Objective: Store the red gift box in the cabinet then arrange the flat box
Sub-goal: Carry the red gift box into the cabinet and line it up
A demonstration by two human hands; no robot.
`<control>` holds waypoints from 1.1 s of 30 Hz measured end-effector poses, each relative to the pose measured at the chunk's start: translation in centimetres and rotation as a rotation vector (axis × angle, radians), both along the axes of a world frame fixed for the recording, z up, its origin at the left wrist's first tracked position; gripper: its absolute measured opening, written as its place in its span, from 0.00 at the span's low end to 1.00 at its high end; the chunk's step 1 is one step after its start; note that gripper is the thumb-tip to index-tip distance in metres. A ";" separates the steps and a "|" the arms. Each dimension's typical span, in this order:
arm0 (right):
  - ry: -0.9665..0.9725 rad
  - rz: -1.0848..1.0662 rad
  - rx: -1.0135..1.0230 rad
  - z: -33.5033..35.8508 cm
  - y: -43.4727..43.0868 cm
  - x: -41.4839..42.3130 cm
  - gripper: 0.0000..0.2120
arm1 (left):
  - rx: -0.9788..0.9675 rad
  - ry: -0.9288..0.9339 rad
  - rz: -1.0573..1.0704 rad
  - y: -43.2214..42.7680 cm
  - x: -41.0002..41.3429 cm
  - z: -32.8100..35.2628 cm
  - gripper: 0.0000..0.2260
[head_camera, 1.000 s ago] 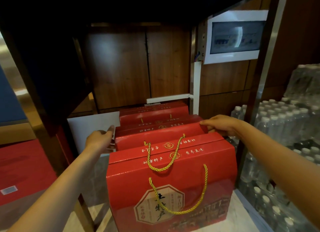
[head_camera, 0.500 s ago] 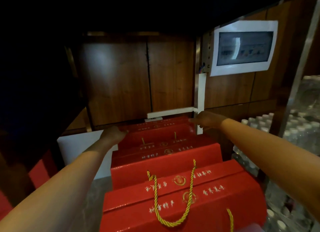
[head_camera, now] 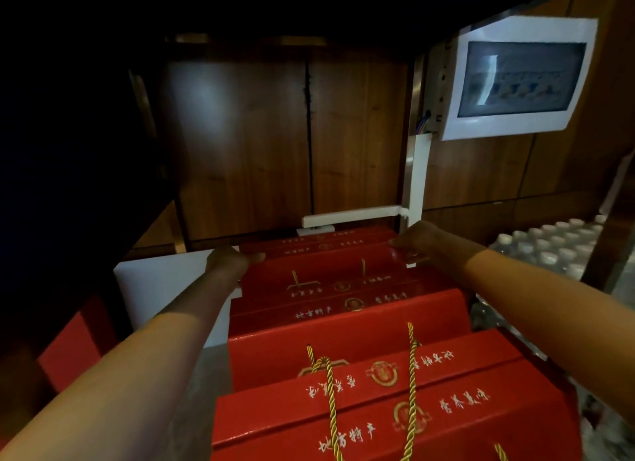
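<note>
A row of red gift boxes with gold rope handles runs from me into the dark wooden cabinet point(head_camera: 261, 144). The nearest red gift box point(head_camera: 395, 416) fills the bottom of the view. My left hand point(head_camera: 228, 263) rests on the left top edge of a rear red gift box point(head_camera: 326, 271). My right hand point(head_camera: 421, 240) lies on the right top edge of that same box, fingers flat. A white flat box point(head_camera: 165, 288) stands upright against the left side of the row, just behind my left hand.
A white electrical panel point(head_camera: 515, 79) hangs on the wood wall at upper right, with white cable ducting point(head_camera: 417, 182) below it. Packs of water bottles point(head_camera: 549, 247) stand to the right. A red surface point(head_camera: 68, 347) shows at lower left.
My view has moved closer and lower toward the cabinet. Both hands have reached from the middle box to a box further back in the row.
</note>
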State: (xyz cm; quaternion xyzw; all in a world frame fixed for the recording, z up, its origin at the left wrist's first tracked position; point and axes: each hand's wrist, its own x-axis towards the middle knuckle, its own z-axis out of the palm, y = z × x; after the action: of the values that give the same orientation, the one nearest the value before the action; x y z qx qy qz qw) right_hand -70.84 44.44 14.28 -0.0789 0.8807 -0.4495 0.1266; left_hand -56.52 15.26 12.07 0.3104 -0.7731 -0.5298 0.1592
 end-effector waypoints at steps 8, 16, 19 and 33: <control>0.026 0.004 -0.002 0.1 1.0 1.5 0.18 | -0.007 -0.024 0.006 0.3 0.8 -0.1 0.31; 0.019 0.026 -0.020 0.0 1.9 2.1 0.19 | -0.129 -0.066 0.036 0.8 2.0 -0.4 0.18; 0.017 0.033 0.000 -0.1 2.0 2.0 0.18 | -0.144 -0.071 0.049 1.0 2.3 -0.3 0.17; 0.143 0.179 0.278 2.0 2.4 6.7 0.22 | -0.504 -0.253 -0.189 4.9 6.6 1.7 0.19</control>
State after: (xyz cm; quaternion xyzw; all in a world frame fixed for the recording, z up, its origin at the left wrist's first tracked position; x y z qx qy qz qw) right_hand -64.16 46.81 16.30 -0.1703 0.9306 -0.3037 0.1127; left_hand -49.92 20.14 13.76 0.2514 -0.9193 -0.2909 0.0835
